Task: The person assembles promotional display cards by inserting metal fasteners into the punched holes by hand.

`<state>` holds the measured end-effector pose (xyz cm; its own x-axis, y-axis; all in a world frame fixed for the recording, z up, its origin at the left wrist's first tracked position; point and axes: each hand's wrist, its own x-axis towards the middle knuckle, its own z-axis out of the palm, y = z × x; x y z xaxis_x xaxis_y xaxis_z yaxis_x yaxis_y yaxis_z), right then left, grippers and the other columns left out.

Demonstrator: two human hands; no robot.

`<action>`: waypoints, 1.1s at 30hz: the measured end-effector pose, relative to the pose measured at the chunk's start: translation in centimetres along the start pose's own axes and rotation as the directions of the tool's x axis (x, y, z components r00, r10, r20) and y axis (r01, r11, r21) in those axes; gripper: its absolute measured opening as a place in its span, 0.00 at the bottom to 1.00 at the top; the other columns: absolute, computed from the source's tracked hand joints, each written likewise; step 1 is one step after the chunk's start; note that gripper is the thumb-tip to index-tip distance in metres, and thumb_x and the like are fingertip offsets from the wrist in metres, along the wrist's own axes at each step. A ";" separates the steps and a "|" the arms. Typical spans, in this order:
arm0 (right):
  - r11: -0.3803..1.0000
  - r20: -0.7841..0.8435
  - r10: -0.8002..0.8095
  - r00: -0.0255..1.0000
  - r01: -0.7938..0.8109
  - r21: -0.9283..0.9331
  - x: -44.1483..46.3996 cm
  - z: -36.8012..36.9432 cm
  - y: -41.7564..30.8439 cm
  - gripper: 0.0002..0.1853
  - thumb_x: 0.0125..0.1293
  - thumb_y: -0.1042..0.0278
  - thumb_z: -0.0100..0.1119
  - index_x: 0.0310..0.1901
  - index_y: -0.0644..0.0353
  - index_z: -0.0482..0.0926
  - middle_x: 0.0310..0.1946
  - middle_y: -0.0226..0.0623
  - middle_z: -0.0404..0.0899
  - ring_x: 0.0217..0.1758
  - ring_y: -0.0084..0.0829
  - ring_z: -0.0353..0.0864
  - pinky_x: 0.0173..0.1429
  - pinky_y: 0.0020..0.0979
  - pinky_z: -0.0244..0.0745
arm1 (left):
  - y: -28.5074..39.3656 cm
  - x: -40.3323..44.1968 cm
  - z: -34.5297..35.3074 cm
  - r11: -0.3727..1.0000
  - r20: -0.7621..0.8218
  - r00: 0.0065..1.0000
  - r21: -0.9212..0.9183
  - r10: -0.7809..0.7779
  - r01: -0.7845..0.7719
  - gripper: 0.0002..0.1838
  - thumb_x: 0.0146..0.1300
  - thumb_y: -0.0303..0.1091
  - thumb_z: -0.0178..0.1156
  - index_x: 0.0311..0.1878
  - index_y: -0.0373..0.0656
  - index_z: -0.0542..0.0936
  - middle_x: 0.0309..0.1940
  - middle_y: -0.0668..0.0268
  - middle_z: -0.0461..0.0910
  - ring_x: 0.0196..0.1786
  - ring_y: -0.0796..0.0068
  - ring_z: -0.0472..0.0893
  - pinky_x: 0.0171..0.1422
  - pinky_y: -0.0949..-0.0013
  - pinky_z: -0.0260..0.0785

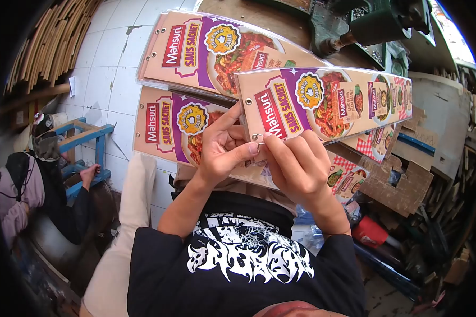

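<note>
A long laminated printed card [354, 98] marked "Mahsuri Saus Sachet" lies slanted on top of others, with metal eyelets along its left edge. My left hand [225, 145] is closed at that card's lower left corner, its thumb in front and its fingers partly hidden. My right hand [301, 164] pinches a small thin metal wire piece [260, 137] beside the lower eyelet, close to my left thumb. Its exact shape is too small to make out. Beneath lie similar cards: a stack [195, 58] at the top and another card [166, 129] at left.
A dark green metal machine [365, 31] stands on the bench at the upper right. Another person's arm [84, 193] shows at the left beside a blue wooden frame [98, 140]. Wooden strips [50, 42] lean at upper left, and cut boards [407, 182] lie at right.
</note>
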<state>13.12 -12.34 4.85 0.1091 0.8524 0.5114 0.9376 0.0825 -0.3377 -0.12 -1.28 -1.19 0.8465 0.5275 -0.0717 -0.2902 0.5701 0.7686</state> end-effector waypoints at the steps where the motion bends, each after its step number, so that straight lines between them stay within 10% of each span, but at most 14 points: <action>1: 0.999 0.015 -0.022 1.000 0.022 -0.031 -0.1 -0.1 -0.1 0.19 0.43 0.77 0.62 0.41 0.71 0.80 0.23 0.33 0.65 0.24 0.30 0.67 0.29 0.32 0.66 | -0.1 -0.1 -0.1 1.000 0.003 1.000 0.002 0.001 -0.002 0.41 0.62 0.22 0.61 0.76 0.32 0.52 0.44 0.51 0.84 0.39 0.80 0.83 0.41 0.81 0.73; 14: 0.982 0.141 -0.093 0.986 0.114 -0.153 0.5 -0.2 -0.9 0.18 0.44 0.76 0.62 0.40 0.73 0.80 0.24 0.34 0.64 0.25 0.31 0.68 0.30 0.32 0.69 | -0.3 -0.1 0.1 1.000 0.028 0.999 0.002 0.027 -0.027 0.40 0.64 0.19 0.59 0.76 0.34 0.52 0.42 0.53 0.83 0.39 0.79 0.82 0.40 0.78 0.73; 20: 0.976 -0.102 0.160 0.982 -0.143 0.161 0.0 0.6 0.0 0.11 0.51 0.83 0.68 0.38 0.65 0.81 0.23 0.35 0.72 0.23 0.34 0.72 0.28 0.32 0.69 | 0.2 0.1 0.6 0.999 0.001 1.000 -0.038 -0.006 0.006 0.41 0.61 0.23 0.61 0.76 0.34 0.54 0.44 0.54 0.83 0.43 0.77 0.82 0.46 0.76 0.74; 33: 0.965 -0.144 0.207 0.968 -0.178 0.193 -0.2 0.7 0.0 0.11 0.50 0.81 0.69 0.37 0.62 0.82 0.22 0.35 0.73 0.23 0.34 0.73 0.27 0.32 0.69 | -0.5 0.2 0.6 0.995 -0.014 0.998 -0.075 0.061 -0.062 0.39 0.62 0.25 0.62 0.74 0.31 0.57 0.52 0.53 0.78 0.51 0.71 0.81 0.58 0.70 0.73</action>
<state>12.86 -12.13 4.23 0.3475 0.7676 0.5385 0.8215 0.0277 -0.5695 0.48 -1.85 -1.22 0.8209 0.5701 -0.0330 -0.3751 0.5820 0.7215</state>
